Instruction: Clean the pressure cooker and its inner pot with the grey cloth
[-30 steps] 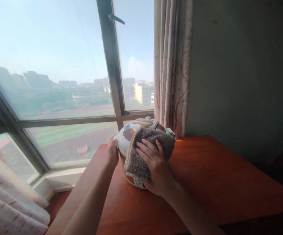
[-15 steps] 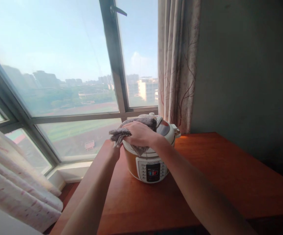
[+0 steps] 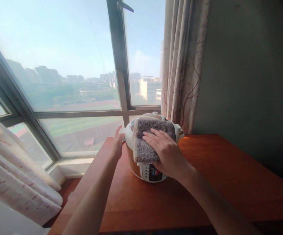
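Observation:
A rice cooker (image 3: 133,160), white on top with a gold-brown body and a front button panel, stands upright on the table. A grey terry cloth (image 3: 145,147) lies over the front of its lid and hangs down to the panel's upper part. Across the cloth my right hand (image 3: 167,151) presses with fingers spread, its thumb at the lower edge. At the cooker's left side my left hand (image 3: 118,143) grips the small white side handle (image 3: 123,134); part of its fingers is hidden behind the handle.
The reddish-brown wooden table (image 3: 219,176) reaches right toward a dark green wall (image 3: 246,81). Behind the cooker is a grey-framed window (image 3: 120,65). Curtains hang at its right (image 3: 182,65) and in the left foreground (image 3: 16,182).
My right hand has moved the cloth from the lid's left side to its front, toward me and right; the cloth now lies flatter. My left hand shows clearly at the handle. The view has shifted slightly.

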`<action>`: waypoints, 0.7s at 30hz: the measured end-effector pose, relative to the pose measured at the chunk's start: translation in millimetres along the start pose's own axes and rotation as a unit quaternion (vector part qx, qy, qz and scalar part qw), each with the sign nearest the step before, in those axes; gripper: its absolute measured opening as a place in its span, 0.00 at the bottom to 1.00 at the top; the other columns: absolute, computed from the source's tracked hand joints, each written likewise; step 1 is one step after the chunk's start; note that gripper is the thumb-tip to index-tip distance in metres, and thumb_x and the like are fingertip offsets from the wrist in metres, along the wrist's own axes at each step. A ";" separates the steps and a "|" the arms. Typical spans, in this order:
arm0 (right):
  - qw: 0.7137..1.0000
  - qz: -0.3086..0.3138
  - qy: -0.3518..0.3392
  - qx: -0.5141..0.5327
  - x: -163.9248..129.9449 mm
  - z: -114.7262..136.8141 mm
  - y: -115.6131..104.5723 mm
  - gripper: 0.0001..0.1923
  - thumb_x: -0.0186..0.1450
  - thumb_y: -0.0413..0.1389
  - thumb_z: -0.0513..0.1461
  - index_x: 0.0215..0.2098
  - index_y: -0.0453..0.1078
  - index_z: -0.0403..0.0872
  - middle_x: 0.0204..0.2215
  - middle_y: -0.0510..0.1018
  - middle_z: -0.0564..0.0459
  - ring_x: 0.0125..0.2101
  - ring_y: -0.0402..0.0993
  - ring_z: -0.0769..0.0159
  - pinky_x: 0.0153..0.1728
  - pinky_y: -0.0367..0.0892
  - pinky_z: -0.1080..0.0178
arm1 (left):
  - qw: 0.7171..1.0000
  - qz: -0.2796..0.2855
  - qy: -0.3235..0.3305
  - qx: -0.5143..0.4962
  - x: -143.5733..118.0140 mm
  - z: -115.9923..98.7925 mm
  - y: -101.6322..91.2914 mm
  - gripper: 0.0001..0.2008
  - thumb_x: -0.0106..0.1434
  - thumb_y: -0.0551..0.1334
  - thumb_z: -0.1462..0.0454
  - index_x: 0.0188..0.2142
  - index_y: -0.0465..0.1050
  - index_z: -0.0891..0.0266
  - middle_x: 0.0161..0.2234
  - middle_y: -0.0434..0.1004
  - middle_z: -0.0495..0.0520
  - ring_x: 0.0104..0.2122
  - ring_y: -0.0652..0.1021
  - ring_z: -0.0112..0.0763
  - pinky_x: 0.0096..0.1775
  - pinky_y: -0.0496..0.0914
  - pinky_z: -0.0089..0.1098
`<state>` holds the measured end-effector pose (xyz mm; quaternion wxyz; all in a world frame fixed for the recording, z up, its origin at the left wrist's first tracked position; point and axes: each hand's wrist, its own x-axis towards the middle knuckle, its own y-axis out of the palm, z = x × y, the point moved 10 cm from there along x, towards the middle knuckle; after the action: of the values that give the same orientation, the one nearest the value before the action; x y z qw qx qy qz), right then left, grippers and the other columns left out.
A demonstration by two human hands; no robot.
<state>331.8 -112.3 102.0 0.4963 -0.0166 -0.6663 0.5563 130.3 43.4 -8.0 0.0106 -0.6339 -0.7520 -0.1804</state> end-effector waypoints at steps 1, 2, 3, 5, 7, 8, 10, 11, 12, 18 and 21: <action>1.000 -0.002 0.002 -0.005 -4.0 -1.5 -1.3 0.36 0.56 0.57 0.36 0.64 0.64 0.44 0.65 0.67 0.48 0.65 0.58 0.49 0.67 0.49 0.46 | 1.000 -0.003 -0.004 0.008 -0.7 -0.5 -0.1 0.28 0.57 0.64 0.55 0.57 0.69 0.54 0.52 0.73 0.57 0.51 0.72 0.47 0.44 0.70 0.39; 1.000 -0.005 0.005 -0.010 -7.4 -2.8 -2.2 0.37 0.55 0.57 0.36 0.64 0.64 0.45 0.65 0.67 0.48 0.65 0.57 0.49 0.67 0.49 0.47 | 1.000 -0.006 -0.008 0.015 -1.2 -0.7 0.0 0.28 0.57 0.63 0.55 0.57 0.70 0.54 0.53 0.73 0.58 0.52 0.72 0.47 0.44 0.70 0.39; 1.000 -0.011 0.008 -0.014 -10.0 -4.0 -2.6 0.38 0.54 0.56 0.35 0.65 0.63 0.45 0.65 0.67 0.49 0.65 0.57 0.50 0.67 0.49 0.47 | 1.000 -0.008 -0.011 0.018 -1.4 -0.9 0.3 0.27 0.57 0.63 0.56 0.57 0.70 0.55 0.54 0.73 0.58 0.52 0.72 0.47 0.44 0.70 0.39; 0.999 -0.026 0.017 -0.021 -13.2 -5.5 -1.3 0.40 0.53 0.56 0.34 0.65 0.62 0.46 0.65 0.67 0.49 0.65 0.57 0.50 0.67 0.49 0.46 | 1.000 -0.010 -0.008 0.008 -1.4 -1.2 1.1 0.28 0.56 0.64 0.56 0.57 0.70 0.56 0.53 0.73 0.58 0.50 0.72 0.47 0.44 0.70 0.39; 0.998 -0.042 0.029 -0.030 -13.4 -5.6 3.1 0.41 0.53 0.57 0.34 0.66 0.61 0.47 0.65 0.67 0.48 0.66 0.57 0.49 0.67 0.47 0.44 | 1.000 -0.017 -0.006 -0.003 -1.1 0.0 0.9 0.29 0.55 0.64 0.56 0.57 0.69 0.56 0.52 0.73 0.58 0.48 0.73 0.46 0.44 0.70 0.39; 0.997 -0.050 0.036 -0.036 -12.2 -5.2 6.1 0.42 0.53 0.57 0.34 0.67 0.60 0.47 0.66 0.66 0.48 0.66 0.56 0.48 0.68 0.45 0.44 | 1.000 -0.021 -0.008 -0.005 -1.0 1.3 0.6 0.30 0.55 0.64 0.56 0.58 0.69 0.55 0.51 0.73 0.58 0.47 0.74 0.45 0.44 0.70 0.39; 0.996 -0.061 0.049 -0.046 -7.7 -4.0 12.3 0.43 0.54 0.57 0.35 0.69 0.57 0.47 0.67 0.64 0.47 0.67 0.54 0.46 0.68 0.42 0.42 | 0.999 -0.029 -0.015 -0.005 -1.2 3.7 0.1 0.30 0.56 0.64 0.56 0.59 0.68 0.55 0.50 0.74 0.57 0.45 0.74 0.44 0.44 0.70 0.39; 0.995 -0.065 0.055 -0.050 -4.6 -3.7 14.5 0.43 0.55 0.57 0.35 0.69 0.56 0.47 0.67 0.63 0.46 0.67 0.53 0.46 0.68 0.40 0.41 | 0.999 -0.031 -0.018 -0.004 -1.5 4.3 0.0 0.30 0.56 0.64 0.56 0.59 0.67 0.55 0.49 0.74 0.57 0.45 0.74 0.44 0.44 0.70 0.39; 0.994 -0.069 0.062 -0.051 -1.0 -4.0 15.9 0.43 0.55 0.57 0.35 0.69 0.55 0.47 0.67 0.63 0.46 0.67 0.53 0.45 0.68 0.40 0.41 | 0.999 -0.033 -0.020 -0.004 -1.9 4.4 0.0 0.30 0.56 0.63 0.55 0.59 0.67 0.55 0.48 0.74 0.57 0.45 0.74 0.44 0.43 0.70 0.39; 0.992 -0.062 0.097 -0.041 20.8 -17.5 12.4 0.39 0.55 0.60 0.40 0.65 0.63 0.44 0.65 0.67 0.42 0.63 0.59 0.43 0.65 0.48 0.42 | 0.999 -0.034 -0.038 -0.008 -0.8 11.1 -3.1 0.36 0.56 0.64 0.57 0.64 0.61 0.52 0.45 0.75 0.54 0.43 0.74 0.42 0.43 0.70 0.38; 0.993 -0.058 0.099 -0.029 22.9 -24.7 8.1 0.35 0.56 0.59 0.39 0.62 0.66 0.44 0.64 0.68 0.43 0.63 0.61 0.46 0.64 0.51 0.44 | 0.999 -0.027 -0.029 -0.006 2.8 14.2 -4.1 0.37 0.56 0.63 0.57 0.65 0.60 0.50 0.43 0.75 0.54 0.43 0.75 0.41 0.44 0.70 0.38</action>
<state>332.7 -78.1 107.8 0.5907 -0.0476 -0.6291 0.5030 128.9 49.5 -21.6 -0.0198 -0.6180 -0.7681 -0.1663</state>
